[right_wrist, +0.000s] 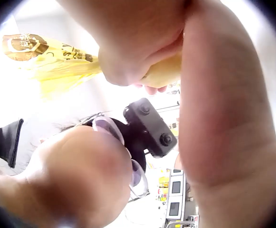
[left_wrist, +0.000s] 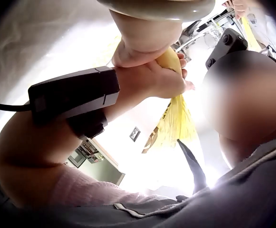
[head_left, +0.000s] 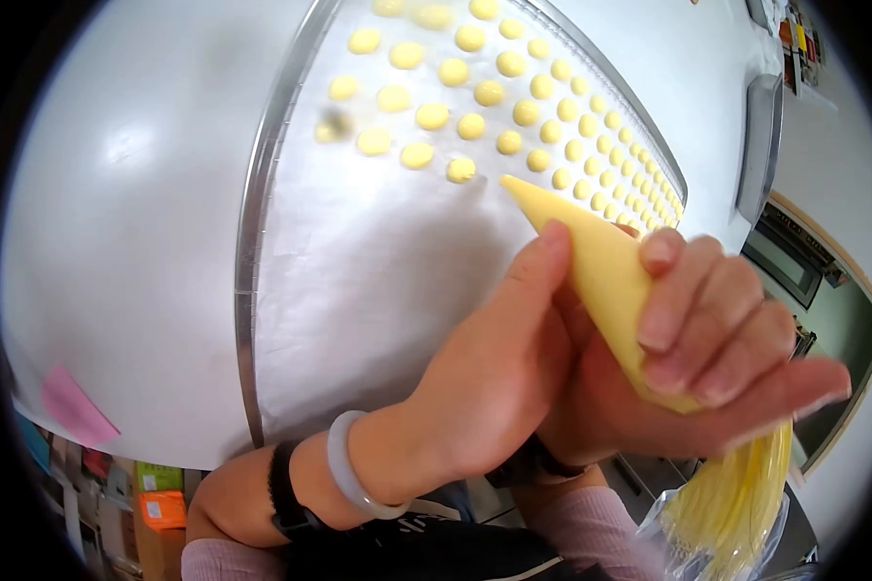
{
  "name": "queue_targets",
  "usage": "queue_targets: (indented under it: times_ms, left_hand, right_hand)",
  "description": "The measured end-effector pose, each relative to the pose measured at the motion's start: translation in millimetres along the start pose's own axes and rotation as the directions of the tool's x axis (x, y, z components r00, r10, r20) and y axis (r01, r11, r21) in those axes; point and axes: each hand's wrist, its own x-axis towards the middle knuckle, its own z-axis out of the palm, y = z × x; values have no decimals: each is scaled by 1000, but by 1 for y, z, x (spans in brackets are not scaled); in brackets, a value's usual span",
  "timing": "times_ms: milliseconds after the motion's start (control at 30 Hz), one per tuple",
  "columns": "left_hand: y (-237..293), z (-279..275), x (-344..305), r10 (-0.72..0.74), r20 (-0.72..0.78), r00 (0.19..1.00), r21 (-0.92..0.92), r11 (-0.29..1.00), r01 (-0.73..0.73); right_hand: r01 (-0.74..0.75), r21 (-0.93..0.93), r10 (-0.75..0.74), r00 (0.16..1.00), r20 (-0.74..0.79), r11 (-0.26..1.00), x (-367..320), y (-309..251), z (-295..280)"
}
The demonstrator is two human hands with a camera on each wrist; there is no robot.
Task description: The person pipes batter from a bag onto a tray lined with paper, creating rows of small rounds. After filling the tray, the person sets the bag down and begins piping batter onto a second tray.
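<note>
We're in a bakery-style working kitchen, no question: a big metal baking tray lined with paper sits on a white worktable. Neat rows of piped yellow batter dots cover the tray's far half, and a filled piping bag is poised right over it. Beyond the tray's right end lies what looks like a second metal tray, past that an oven-like unit with a dark glass front, and below the tray's near-left corner, under the table edge, boxed goods are stacked.
</note>
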Motion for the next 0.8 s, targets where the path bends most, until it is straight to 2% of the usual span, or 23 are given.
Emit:
queue_targets:
  times_ms: [67, 100, 167, 267, 333, 400, 433, 500, 567, 600, 667, 733, 800]
  left_hand:
    - [-1, 2, 4, 60, -171, 983, 30, 998, -56]
    - [-1, -1, 4, 59, -171, 983, 32, 998, -54]
    - [-1, -8, 4, 36, -56, 998, -5, 999, -36]
    - [-7, -6, 7, 1, -16, 1000, 18, 1000, 0]
    - [-11, -6, 10, -24, -48, 999, 0, 1000, 24]
    - [-14, -7, 11, -50, -72, 996, -11, 999, 50]
    - [-13, -11, 12, -22, -74, 997, -6, 1000, 22]
    - [-13, -17, 13, 6, -80, 997, -1, 1000, -6]
    - [-14, -22, 15, -9, 111, 994, -48, 999, 15]
    - [-17, -20, 15, -11, 108, 994, -46, 999, 16]
    - [-24, -12, 16, -73, -93, 993, 10, 997, 74]
    - [-27, -11, 19, -66, -154, 986, 44, 996, 73]
    - [-28, -11, 22, -51, -211, 976, 84, 994, 70]
  right_hand:
    - [-2, 58, 4, 999, -47, 998, -1, 8, 0]
    - [10, 72, -7, 999, -42, 997, -1, 11, -1]
    - [20, 88, -16, 999, -41, 996, -2, 10, -5]
    - [26, 13, -27, 999, 18, 1000, -3, 4, -11]
    - [64, -5, -65, 995, -71, 998, -7, 1, -14]
    - [37, 38, -34, 996, -82, 999, -8, 7, -17]
    - [10, 85, -2, 996, -89, 996, -9, 10, -19]
    - [4, 46, 1, 994, -109, 999, -8, 9, -16]
    - [-3, 9, 5, 991, -132, 1000, -11, 7, -17]
    - [48, 14, -46, 990, -133, 999, -13, 5, -20]
    - [99, 17, -95, 986, -137, 995, -15, 3, -25]
    - [-12, -27, 8, 990, -142, 1000, -16, 1, -30]
    - [0, -5, -1, 990, -140, 1000, -18, 6, -34]
